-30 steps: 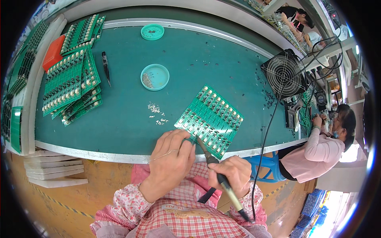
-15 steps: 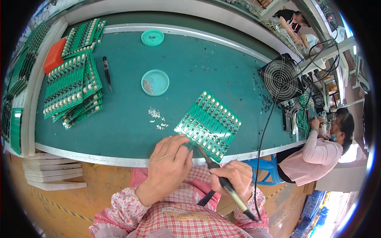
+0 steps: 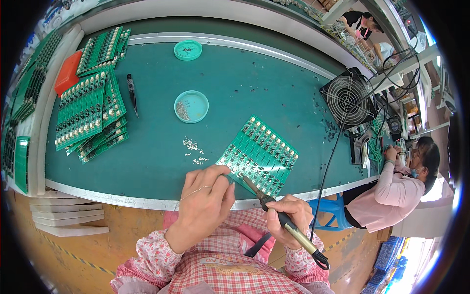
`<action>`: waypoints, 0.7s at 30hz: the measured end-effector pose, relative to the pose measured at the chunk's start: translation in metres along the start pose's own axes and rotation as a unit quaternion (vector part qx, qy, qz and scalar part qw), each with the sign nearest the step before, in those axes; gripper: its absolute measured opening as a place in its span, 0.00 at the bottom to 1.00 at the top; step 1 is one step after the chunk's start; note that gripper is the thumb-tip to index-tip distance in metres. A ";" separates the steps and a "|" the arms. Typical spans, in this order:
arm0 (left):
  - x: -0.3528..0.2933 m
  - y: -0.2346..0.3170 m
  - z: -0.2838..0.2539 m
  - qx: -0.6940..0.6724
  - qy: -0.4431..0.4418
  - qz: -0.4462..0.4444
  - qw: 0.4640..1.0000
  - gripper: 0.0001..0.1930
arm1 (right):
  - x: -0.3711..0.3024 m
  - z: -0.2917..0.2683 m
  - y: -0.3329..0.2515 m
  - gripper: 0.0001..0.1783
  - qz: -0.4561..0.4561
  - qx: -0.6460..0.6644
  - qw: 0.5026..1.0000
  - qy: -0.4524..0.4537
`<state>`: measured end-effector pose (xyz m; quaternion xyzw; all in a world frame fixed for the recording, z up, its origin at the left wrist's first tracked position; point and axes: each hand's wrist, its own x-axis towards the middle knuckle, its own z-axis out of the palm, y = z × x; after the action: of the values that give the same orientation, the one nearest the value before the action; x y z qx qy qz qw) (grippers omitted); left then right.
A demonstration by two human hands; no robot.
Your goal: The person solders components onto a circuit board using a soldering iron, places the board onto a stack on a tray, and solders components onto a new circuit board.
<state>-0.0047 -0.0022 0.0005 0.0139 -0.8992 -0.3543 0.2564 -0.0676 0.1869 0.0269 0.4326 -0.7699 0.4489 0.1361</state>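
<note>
Curled at the near left edge of a green rectangular circuit board dotted with white and black parts, the left hand seems placed to steady it; whether its fingers pinch anything cannot be told. The right hand closes firmly around a slim soldering iron with a black and gold handle, held like a pen, probably for fine aim. Its tip slants to the board's near edge; contact is too small to tell.

From the far left, overlapping green circuit boards lie heaped beside an orange-red box, seemingly aside to leave working room. Next lie slender black tweezers, then a round turquoise dish holding small silvery bits, likely so they do not scatter, with loose pale bits nearer the left hand. The worked board lies flat and cornerwise on the green tabletop, just before both hands. Farther right stands a square black fan with a wire guard, perhaps for fumes.
</note>
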 end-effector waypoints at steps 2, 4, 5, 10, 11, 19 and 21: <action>0.000 0.000 0.001 0.010 -0.003 0.002 1.000 0.09 | 0.003 0.003 -0.001 0.12 -0.001 0.002 1.000 0.000; 0.000 0.000 0.002 0.014 -0.005 0.002 1.000 0.08 | 0.006 0.004 -0.002 0.12 -0.002 0.004 1.000 -0.001; 0.000 0.000 0.002 0.018 -0.007 0.004 1.000 0.08 | 0.008 0.004 -0.002 0.13 -0.006 0.002 1.000 -0.007; 0.001 0.001 0.000 0.019 -0.015 0.004 1.000 0.08 | 0.009 0.005 -0.002 0.13 -0.014 -0.002 1.000 -0.023; 0.001 0.001 0.000 0.017 -0.017 0.004 1.000 0.08 | 0.009 0.004 -0.003 0.11 -0.015 -0.006 0.999 -0.029; -0.003 0.001 0.000 0.006 -0.018 0.026 0.999 0.08 | -0.014 -0.020 0.001 0.13 0.020 -0.004 1.000 0.021; -0.003 0.005 0.001 0.010 -0.022 0.038 0.999 0.08 | -0.017 -0.023 -0.001 0.13 0.029 -0.011 0.999 0.023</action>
<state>-0.0015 0.0027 0.0013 -0.0259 -0.9082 -0.3351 0.2494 -0.0604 0.2150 0.0303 0.3978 -0.7838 0.4542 0.1456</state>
